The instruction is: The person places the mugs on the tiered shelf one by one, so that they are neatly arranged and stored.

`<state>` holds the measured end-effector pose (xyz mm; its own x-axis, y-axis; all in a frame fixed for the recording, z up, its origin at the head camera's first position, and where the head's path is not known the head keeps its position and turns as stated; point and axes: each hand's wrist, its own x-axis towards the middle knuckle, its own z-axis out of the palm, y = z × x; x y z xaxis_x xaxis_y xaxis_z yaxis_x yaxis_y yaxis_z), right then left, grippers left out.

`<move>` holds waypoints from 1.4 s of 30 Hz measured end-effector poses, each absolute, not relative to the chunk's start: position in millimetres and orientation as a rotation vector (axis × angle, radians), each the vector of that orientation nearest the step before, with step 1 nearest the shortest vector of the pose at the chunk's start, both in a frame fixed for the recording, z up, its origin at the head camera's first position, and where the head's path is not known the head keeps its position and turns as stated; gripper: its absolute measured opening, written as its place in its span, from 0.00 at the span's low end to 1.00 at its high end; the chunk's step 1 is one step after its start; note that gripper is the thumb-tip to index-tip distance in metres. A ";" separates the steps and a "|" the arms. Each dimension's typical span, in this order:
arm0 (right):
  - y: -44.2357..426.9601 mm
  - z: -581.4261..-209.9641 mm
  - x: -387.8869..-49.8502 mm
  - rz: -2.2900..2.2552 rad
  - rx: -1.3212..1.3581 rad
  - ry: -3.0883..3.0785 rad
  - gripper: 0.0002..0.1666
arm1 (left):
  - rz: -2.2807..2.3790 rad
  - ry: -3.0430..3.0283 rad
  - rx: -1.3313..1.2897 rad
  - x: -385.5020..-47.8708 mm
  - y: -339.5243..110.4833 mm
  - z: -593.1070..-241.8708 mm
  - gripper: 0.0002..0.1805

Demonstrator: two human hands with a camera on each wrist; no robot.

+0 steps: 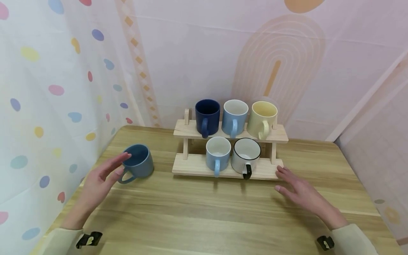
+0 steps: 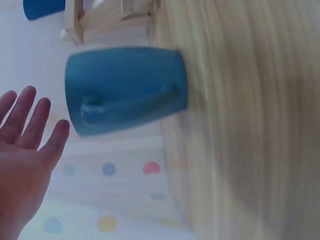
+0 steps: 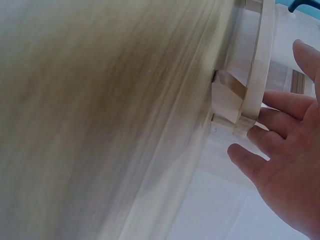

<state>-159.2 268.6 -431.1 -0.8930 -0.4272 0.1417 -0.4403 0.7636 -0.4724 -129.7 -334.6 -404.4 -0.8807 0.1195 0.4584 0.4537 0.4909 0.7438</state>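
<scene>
A teal-blue mug [image 1: 143, 167] stands upright on the table at the left, its handle toward the front left. My left hand [image 1: 99, 180] hovers just beside it, fingers extended; in the left wrist view the hand is apart from the mug [image 2: 125, 90]. At the right end of the two-tier wooden rack [image 1: 191, 164], my right hand [image 1: 302, 193] has its fingers straight near the lower shelf's corner. In the right wrist view, the right fingers [image 3: 287, 105] overlap the shelf end [image 3: 255, 85]; whether they touch it I cannot tell. Neither hand holds anything.
The rack's upper shelf bears a navy mug [image 1: 207, 118], a light blue mug [image 1: 234, 120] and a yellow mug [image 1: 259, 124]. Below stand another light blue mug [image 1: 217, 157] and a white mug with black rim [image 1: 239, 161]. Patterned cloth [image 1: 191, 63] hangs behind the table [image 1: 204, 212].
</scene>
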 end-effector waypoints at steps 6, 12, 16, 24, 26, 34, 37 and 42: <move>268.5 -431.9 -158.7 0.790 0.715 -2.923 0.34 | -1.389 -2.451 -0.482 -129.7 -359.8 -410.2 0.22; 268.8 -432.5 -158.7 0.798 0.715 -2.917 0.34 | -1.602 -2.323 -0.507 -134.5 -378.4 -415.8 0.22; 268.8 -432.6 -158.8 0.802 0.718 -2.912 0.33 | -1.714 -2.296 -0.539 -136.3 -387.6 -422.0 0.23; 268.9 -431.9 -158.3 0.805 0.717 -2.918 0.33 | -1.784 -2.518 -0.585 -142.4 -405.6 -437.5 0.26; 269.0 -431.9 -158.1 0.807 0.713 -2.920 0.33 | -1.791 -2.585 -0.582 -144.0 -407.4 -439.6 0.26; 268.4 -431.2 -157.5 0.791 0.727 -2.906 0.33 | -1.618 -2.809 -0.405 -147.3 -400.8 -442.9 0.24; 268.2 -431.7 -158.2 0.791 0.725 -2.909 0.34 | -1.598 -2.839 -0.412 -152.0 -396.3 -443.9 0.22; 268.7 -432.7 -159.2 0.797 0.720 -2.919 0.34 | -1.663 -2.819 -0.465 -158.4 -390.4 -446.1 0.22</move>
